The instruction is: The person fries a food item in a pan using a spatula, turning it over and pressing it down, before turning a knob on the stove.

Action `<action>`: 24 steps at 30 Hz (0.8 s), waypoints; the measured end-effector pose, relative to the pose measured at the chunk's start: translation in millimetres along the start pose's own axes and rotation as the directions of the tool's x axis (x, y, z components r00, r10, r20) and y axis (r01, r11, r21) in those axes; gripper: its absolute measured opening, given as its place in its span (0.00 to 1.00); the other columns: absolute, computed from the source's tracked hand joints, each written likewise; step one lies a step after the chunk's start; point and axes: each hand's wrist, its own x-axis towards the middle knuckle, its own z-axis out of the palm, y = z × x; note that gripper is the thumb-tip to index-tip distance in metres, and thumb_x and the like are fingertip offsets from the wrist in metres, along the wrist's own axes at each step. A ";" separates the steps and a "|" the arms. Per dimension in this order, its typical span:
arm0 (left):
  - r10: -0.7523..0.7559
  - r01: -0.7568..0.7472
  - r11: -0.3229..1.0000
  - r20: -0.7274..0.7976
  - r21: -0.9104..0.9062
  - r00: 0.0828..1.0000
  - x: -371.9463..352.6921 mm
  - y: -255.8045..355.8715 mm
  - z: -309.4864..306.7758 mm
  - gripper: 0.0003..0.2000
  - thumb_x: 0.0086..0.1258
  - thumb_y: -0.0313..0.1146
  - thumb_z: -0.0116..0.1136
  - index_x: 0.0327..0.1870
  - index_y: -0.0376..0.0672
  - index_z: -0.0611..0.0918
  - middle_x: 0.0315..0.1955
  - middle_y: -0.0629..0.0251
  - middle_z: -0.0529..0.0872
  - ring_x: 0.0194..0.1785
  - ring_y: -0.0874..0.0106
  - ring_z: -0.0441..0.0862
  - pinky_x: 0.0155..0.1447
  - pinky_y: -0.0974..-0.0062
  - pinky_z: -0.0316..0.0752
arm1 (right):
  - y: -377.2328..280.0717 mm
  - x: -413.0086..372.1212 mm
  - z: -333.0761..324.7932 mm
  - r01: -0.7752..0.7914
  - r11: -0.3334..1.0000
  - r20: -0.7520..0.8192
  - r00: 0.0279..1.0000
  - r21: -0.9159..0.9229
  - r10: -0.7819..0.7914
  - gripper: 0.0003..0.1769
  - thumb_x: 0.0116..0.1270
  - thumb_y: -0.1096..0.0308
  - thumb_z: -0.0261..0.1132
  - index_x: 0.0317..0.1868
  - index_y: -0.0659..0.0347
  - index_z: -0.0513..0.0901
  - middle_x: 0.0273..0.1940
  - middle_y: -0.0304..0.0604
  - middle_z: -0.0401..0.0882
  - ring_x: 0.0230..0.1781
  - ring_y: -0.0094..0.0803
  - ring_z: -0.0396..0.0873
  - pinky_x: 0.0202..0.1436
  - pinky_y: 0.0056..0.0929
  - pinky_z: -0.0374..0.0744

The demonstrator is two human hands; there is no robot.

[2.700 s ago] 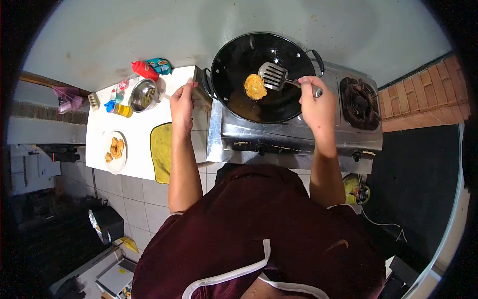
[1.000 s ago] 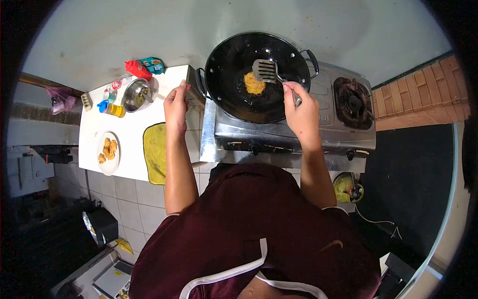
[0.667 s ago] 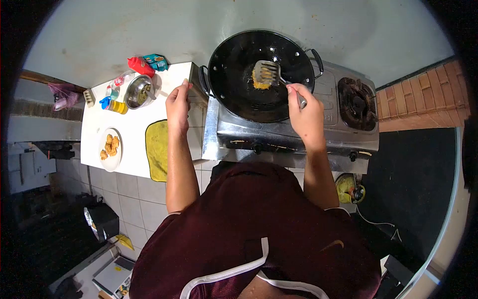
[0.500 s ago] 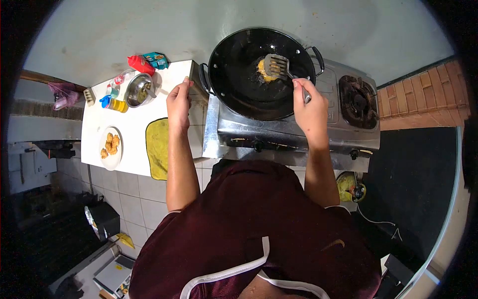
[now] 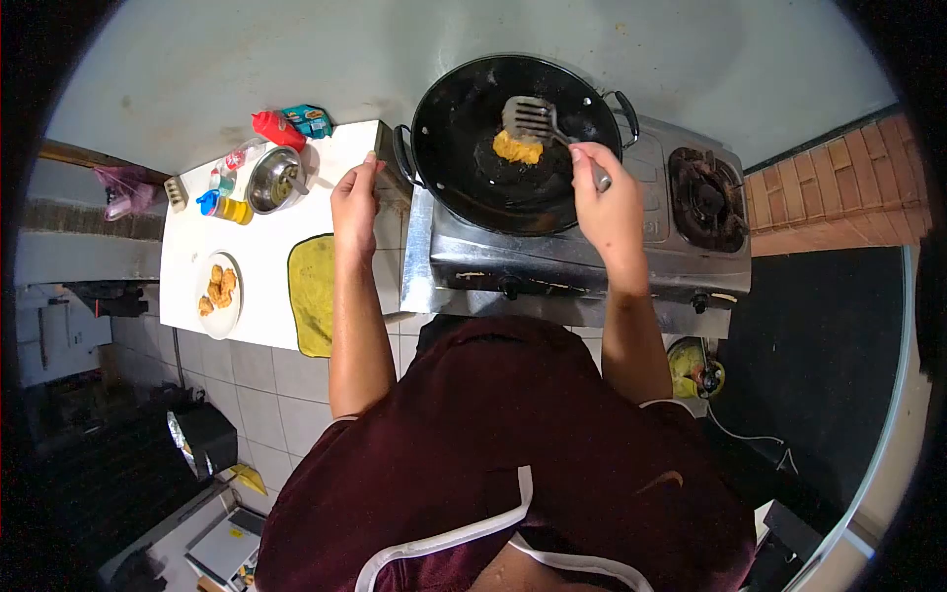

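Note:
My right hand [image 5: 609,202] is closed around the handle of a slotted spatula [image 5: 533,118], with the thumb laid along it. The spatula's metal head is over the black wok [image 5: 464,192], right at the upper edge of a golden piece of fried food [image 5: 518,148]. That food lies on the wok's bottom in a thin film of oil. To the wok's left, my left hand [image 5: 354,207] hovers over the white table's edge, fingers curled in and thumb on top. Nothing shows in it, and it is apart from the wok's left handle [image 5: 402,156].
The wok stands on a gas stove [image 5: 582,261] with a bare burner [image 5: 708,197] to the right. On the white table [image 5: 261,271] are a metal bowl [image 5: 258,187], a plate [image 5: 229,321] of fried pieces, a yellow-green cloth [image 5: 312,296], a red bottle [image 5: 274,127] and a yellow bottle [image 5: 233,209].
The spatula head has moved left and slightly up in the wok, off the top of the food. More of the piece shows now, a little further left. My left hand has stayed put.

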 end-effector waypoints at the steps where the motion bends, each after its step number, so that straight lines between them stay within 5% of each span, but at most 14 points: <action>1: -0.007 0.008 1.000 -0.007 0.013 1.000 -1.1 1.9 1.2 0.16 0.70 0.45 0.56 0.36 0.40 0.83 0.16 0.82 0.64 0.19 0.87 0.56 0.23 0.84 0.49 | 1.0 -0.4 2.9 -0.025 0.999 0.047 0.999 0.041 0.023 0.11 0.68 0.62 0.60 0.41 0.60 0.82 0.36 0.53 0.83 0.39 0.50 0.83 0.40 0.34 0.78; 5: -0.014 0.014 1.000 -0.021 0.016 1.000 -1.6 4.0 -3.5 0.16 0.70 0.45 0.56 0.36 0.39 0.83 0.15 0.82 0.63 0.19 0.87 0.56 0.23 0.84 0.48 | -11.7 -5.6 -13.1 -0.027 0.994 0.039 0.999 -0.107 0.031 0.11 0.67 0.62 0.61 0.39 0.60 0.83 0.33 0.54 0.83 0.35 0.49 0.83 0.37 0.35 0.78; 11: -0.025 0.025 1.000 0.012 0.006 1.000 -0.3 0.9 -8.2 0.17 0.69 0.46 0.57 0.41 0.38 0.81 0.18 0.82 0.61 0.20 0.87 0.56 0.23 0.85 0.49 | -1.4 4.0 -4.0 -0.067 0.997 -0.026 0.997 -0.043 0.066 0.11 0.67 0.61 0.60 0.40 0.60 0.83 0.33 0.54 0.83 0.36 0.48 0.83 0.38 0.35 0.78; 13: -0.016 0.016 1.000 0.003 -0.001 1.000 -0.8 0.1 -2.2 0.16 0.69 0.45 0.57 0.38 0.38 0.82 0.17 0.82 0.62 0.19 0.87 0.56 0.23 0.85 0.49 | 11.8 4.3 11.3 0.060 0.998 0.013 0.998 0.013 -0.060 0.13 0.70 0.60 0.59 0.42 0.61 0.83 0.27 0.43 0.81 0.25 0.24 0.80 0.31 0.25 0.75; 17: -0.021 0.021 1.000 0.006 0.006 1.000 -2.2 0.6 -2.8 0.16 0.70 0.45 0.57 0.36 0.39 0.83 0.16 0.82 0.64 0.19 0.87 0.56 0.23 0.84 0.49 | 6.7 -3.1 11.6 0.132 0.991 0.042 0.990 -0.004 -0.132 0.13 0.69 0.61 0.60 0.42 0.61 0.82 0.31 0.47 0.83 0.28 0.33 0.82 0.36 0.27 0.76; 18: -0.022 0.022 1.000 0.003 0.007 1.000 -2.2 0.2 -4.6 0.16 0.70 0.45 0.57 0.36 0.39 0.83 0.16 0.82 0.64 0.19 0.87 0.56 0.23 0.84 0.49 | -5.7 -5.2 2.0 0.052 0.999 0.085 0.995 -0.009 -0.051 0.11 0.68 0.63 0.60 0.40 0.62 0.82 0.33 0.54 0.82 0.35 0.49 0.83 0.38 0.35 0.78; 21: -0.023 0.023 1.000 -0.016 0.017 1.000 -2.7 -0.7 -8.4 0.15 0.70 0.45 0.56 0.36 0.40 0.83 0.17 0.82 0.64 0.20 0.87 0.56 0.24 0.84 0.49 | -20.2 -6.6 -22.9 -0.049 0.990 0.119 0.991 -0.132 0.065 0.11 0.67 0.63 0.60 0.40 0.62 0.82 0.32 0.54 0.82 0.35 0.49 0.83 0.37 0.35 0.78; 24: -0.022 0.022 1.000 -0.012 0.002 1.000 -3.4 2.0 -7.0 0.15 0.70 0.44 0.57 0.36 0.41 0.83 0.17 0.82 0.65 0.20 0.87 0.56 0.24 0.84 0.49 | -17.0 -2.5 -32.8 -0.008 0.988 0.033 0.999 -0.155 0.013 0.11 0.66 0.63 0.61 0.39 0.61 0.83 0.32 0.53 0.83 0.34 0.48 0.83 0.36 0.35 0.78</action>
